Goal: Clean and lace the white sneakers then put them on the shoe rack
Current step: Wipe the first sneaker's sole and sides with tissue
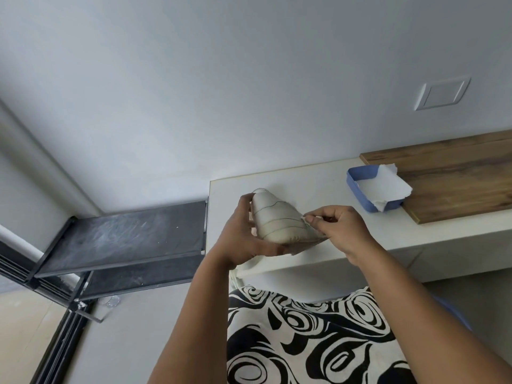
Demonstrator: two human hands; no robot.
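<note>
An off-white sneaker (275, 221) is held above the front of the white table (313, 181), toe pointing away from me. My left hand (243, 239) grips its left side and sole. My right hand (336, 227) pinches something thin at the shoe's right edge, probably a lace end; it is too small to tell for sure. A pale lace (235, 275) hangs down below the shoe. The black shoe rack (124, 234) stands to the left of the table, its two visible shelves dusty and bare. The second sneaker is not in view.
A blue plastic tray (360, 187) with crumpled white paper (388, 187) sits on the table at the right. Beside it lies a wooden board (454, 173). A grey wall with a blank plate (442, 92) is behind. Black-and-white patterned fabric (304, 336) covers my lap.
</note>
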